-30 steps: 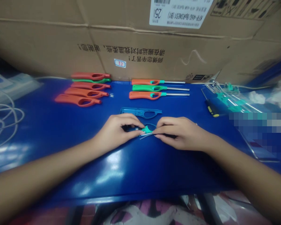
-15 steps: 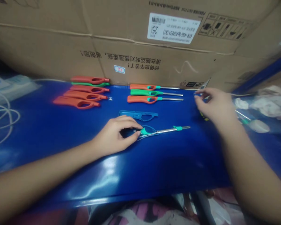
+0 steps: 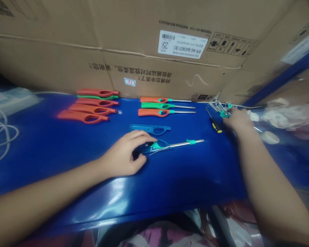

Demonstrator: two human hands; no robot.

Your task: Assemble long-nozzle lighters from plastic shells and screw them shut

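Note:
My left hand [image 3: 127,151] rests over the handle end of a half-built blue lighter [image 3: 164,144], thumb and index finger apart. Its handle is partly hidden under that hand. Inside show a green trigger and a thin wire, and a metal tube with a green collar extends right. Just behind lies a separate blue handle half [image 3: 149,129]. My right hand [image 3: 237,120] is at the back right, in a pile of small green and metal parts [image 3: 222,109]; its fingertips are blurred and partly hidden. A black-and-yellow screwdriver [image 3: 214,124] lies left of it.
Three long-nosed lighters [image 3: 154,112] lie in a row at the back. Several orange and green handle shells [image 3: 84,116] lie to their left. A cardboard box [image 3: 103,68] stands behind the blue table [image 3: 170,192]. White cable [image 3: 7,137] coils at left; crumpled plastic [image 3: 283,113] lies right.
My right hand has moved down onto the pile of small parts, and the screwdriver now shows fully. My left thumb has come away from the green trigger.

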